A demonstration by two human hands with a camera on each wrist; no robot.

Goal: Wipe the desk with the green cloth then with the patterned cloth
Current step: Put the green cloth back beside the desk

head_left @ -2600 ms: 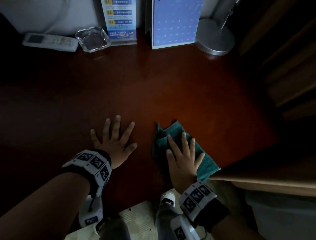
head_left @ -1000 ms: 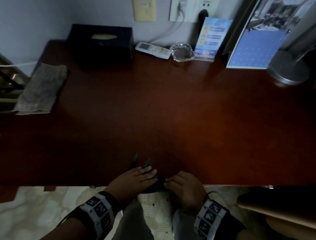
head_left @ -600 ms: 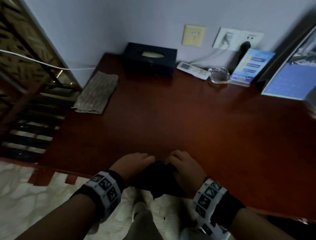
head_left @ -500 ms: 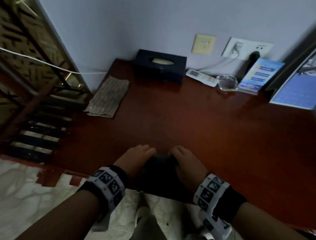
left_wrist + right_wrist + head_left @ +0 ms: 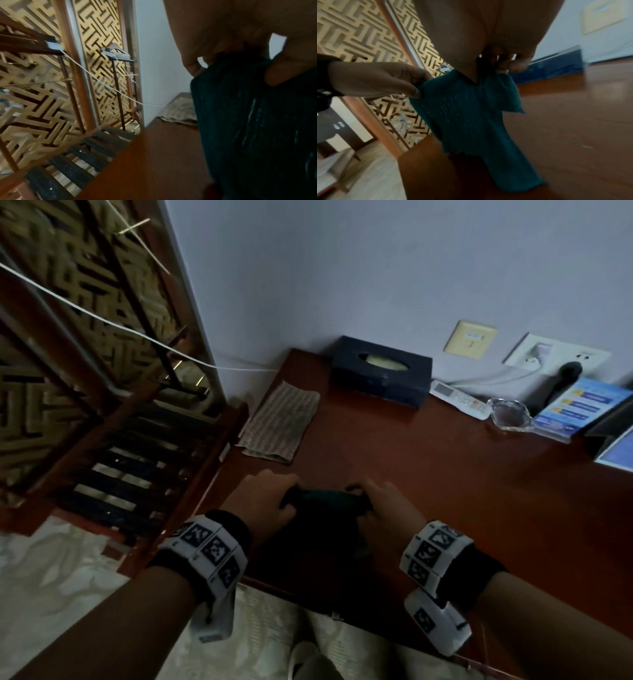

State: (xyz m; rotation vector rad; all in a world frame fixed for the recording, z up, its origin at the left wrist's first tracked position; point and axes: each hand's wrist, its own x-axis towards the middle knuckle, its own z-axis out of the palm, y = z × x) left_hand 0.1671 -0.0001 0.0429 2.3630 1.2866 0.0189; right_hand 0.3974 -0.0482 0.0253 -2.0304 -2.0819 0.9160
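1. Left hand point(image 5: 263, 501) and right hand point(image 5: 383, 508) each pinch a top corner of the green cloth point(image 5: 471, 115); it hangs above the desk point(image 5: 445, 491) near its front edge.
2. Patterned cloth point(image 5: 279, 422) lies flat at the far left corner, untouched.
3. Judgement: the cloth is probably being folded or set aside. Keep corners level, lower flat, clear of the tissue box point(image 5: 380, 369).

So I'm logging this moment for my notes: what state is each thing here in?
Dark green cloth: lifted, hanging by its top edge over the desk.
Left hand: pinches one top corner.
Right hand: pinches the other top corner.
Beige patterned cloth: folded, lying flat at the desk's far left edge, untouched.
Red-brown wooden desk: bare in the middle.
Dark blue tissue box: tissue showing in its slot.
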